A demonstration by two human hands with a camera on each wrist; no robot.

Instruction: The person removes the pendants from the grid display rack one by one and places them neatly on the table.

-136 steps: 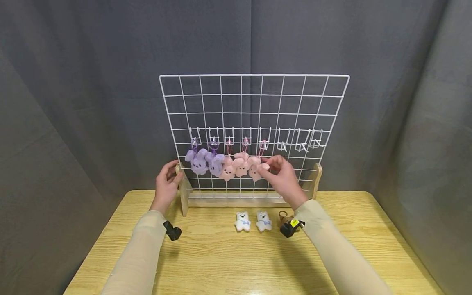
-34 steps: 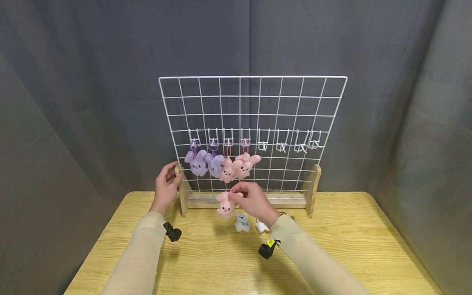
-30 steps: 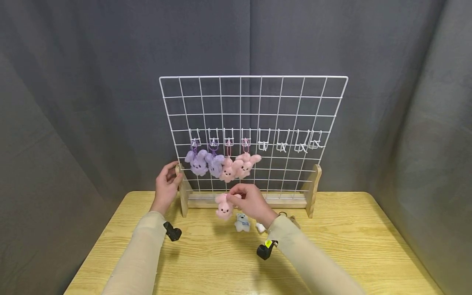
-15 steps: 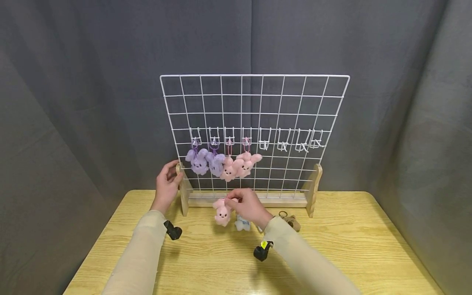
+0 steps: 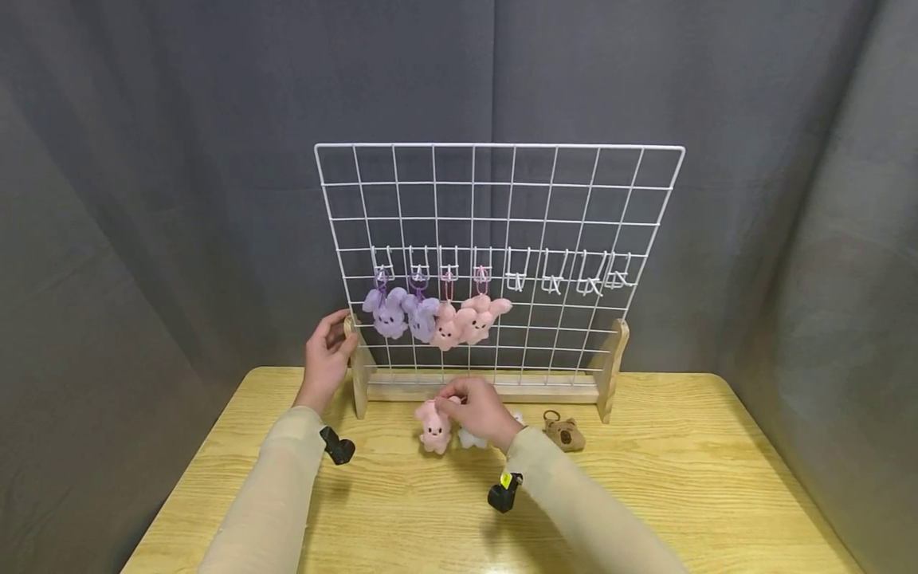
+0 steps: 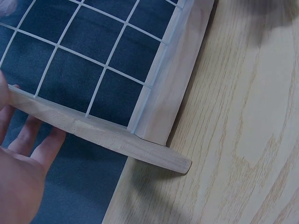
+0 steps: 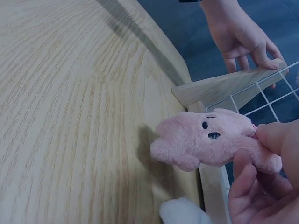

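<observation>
In the head view my right hand (image 5: 476,410) pinches a pink plush bunny keychain (image 5: 433,428) by its top, low in front of the rack. The right wrist view shows the bunny's dark eyes and its feet over the table, with a shadow beside it; whether it touches the wood I cannot tell. My left hand (image 5: 325,360) grips the left wooden upright (image 5: 361,375) of the white wire grid rack (image 5: 495,146). Two purple plush keychains (image 5: 389,316) and two pink ones (image 5: 479,319) hang from hooks on the grid's left half.
Bare white hooks (image 5: 552,281) line the grid's right half. A white plush bear (image 5: 472,438) lies partly behind my right hand, and another white plush is mostly hidden. A brown plush keychain (image 5: 564,433) lies right of them on the wooden table (image 5: 402,518). Grey curtains surround it.
The pink bunny has come off its hook and moved down and left to just above or on the table in my right hand. My left hand has stayed on the upright.
</observation>
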